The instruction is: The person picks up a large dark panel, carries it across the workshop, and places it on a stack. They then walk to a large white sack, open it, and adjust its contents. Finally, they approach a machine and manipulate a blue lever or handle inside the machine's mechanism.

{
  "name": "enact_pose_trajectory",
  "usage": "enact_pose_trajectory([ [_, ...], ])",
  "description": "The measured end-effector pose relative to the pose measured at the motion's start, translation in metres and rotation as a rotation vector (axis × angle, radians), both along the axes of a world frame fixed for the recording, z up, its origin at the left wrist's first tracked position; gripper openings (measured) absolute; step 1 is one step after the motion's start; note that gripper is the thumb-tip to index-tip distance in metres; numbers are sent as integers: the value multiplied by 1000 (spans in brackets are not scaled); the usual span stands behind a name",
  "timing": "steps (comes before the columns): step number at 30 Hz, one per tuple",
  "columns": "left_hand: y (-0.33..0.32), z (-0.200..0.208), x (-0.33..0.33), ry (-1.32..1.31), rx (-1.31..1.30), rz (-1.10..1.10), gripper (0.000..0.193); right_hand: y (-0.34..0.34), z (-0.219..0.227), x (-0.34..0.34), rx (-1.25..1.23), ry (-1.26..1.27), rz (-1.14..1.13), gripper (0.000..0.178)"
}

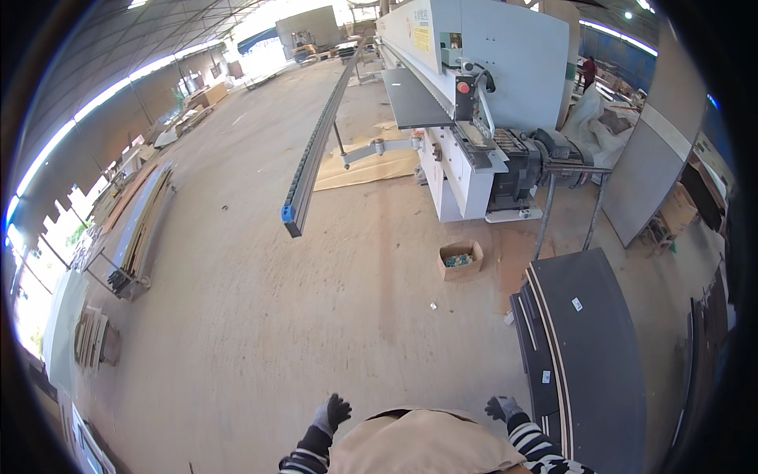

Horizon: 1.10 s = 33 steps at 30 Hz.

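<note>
My left hand (333, 413), in a grey and black work glove, hangs over the concrete floor at the lower middle with its fingers loosely apart and nothing in them. On the other side, my right hand (503, 408), gloved the same way, also holds nothing, and its fingers are spread. It is nearest to a stack of dark panels (604, 332) with pale edges and small white labels, and a gap separates it from them. Black-and-white striped sleeves cover both my arms.
Ahead stands a large white edge-banding machine (513, 63) with a long roller rail (320, 150) reaching out at its left. A cardboard box (461, 272) of small pieces sits on the floor. Boards lie on a rack (142, 229) at the left. One upright panel (659, 142) stands right.
</note>
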<state>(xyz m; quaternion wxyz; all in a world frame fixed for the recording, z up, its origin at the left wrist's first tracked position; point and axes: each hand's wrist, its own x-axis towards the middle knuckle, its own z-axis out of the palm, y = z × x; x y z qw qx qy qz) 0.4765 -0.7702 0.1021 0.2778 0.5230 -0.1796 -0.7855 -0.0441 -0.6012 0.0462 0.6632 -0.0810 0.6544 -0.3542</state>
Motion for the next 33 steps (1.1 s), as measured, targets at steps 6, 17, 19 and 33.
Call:
enact_pose_trajectory([
  [6, -174, 37, -109, 38, -139, -198, 38, 67, -52, -4, 27, 212, 65, 27],
  [17, -337, 110, -297, -33, -307, -381, 49, 24, -95, -27, 22, 111, -317, 28],
  [19, -375, 125, -314, -27, -347, -366, 52, -2, -61, -25, -370, 436, -75, 29],
  [33, -613, 192, -392, 119, -524, -381, 54, -158, -15, 50, 95, 124, -672, 27],
])
